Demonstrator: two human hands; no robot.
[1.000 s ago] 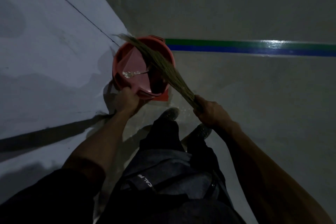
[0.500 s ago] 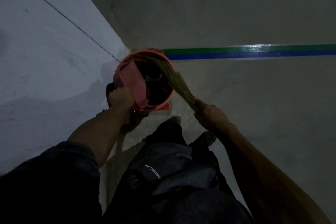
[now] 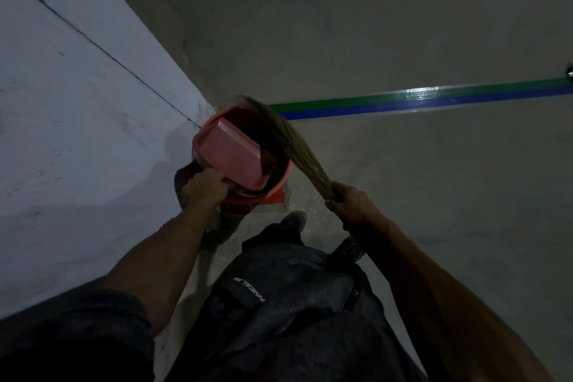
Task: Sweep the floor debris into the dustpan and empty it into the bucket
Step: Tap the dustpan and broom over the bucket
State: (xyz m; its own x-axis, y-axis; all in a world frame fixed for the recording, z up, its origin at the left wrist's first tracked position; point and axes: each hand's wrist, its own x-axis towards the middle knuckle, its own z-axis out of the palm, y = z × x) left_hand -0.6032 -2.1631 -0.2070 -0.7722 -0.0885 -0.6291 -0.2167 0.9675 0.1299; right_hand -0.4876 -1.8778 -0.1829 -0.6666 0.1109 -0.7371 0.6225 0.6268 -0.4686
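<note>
Emptying stage, near complete: left hand (image 3: pixel 206 184) grips pink dustpan (image 3: pixel 235 155) upended inside red bucket (image 3: pixel 283 178); right hand (image 3: pixel 350 203) clasps grass broom (image 3: pixel 297 143); contents unseen.

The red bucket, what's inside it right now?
The pink dustpan, tipped into the bucket, and broom bristles across its mouth. The bottom is dark and covered; no debris can be made out.

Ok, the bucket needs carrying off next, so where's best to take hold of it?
Probably by the rim of the bucket, on its right side next to the broom. Come from above with the grip. The mouth faces up, and the wall crowds its left. The dustpan held by the left hand covers the near-left rim. I cannot tell whether it has a carrying handle.
</note>
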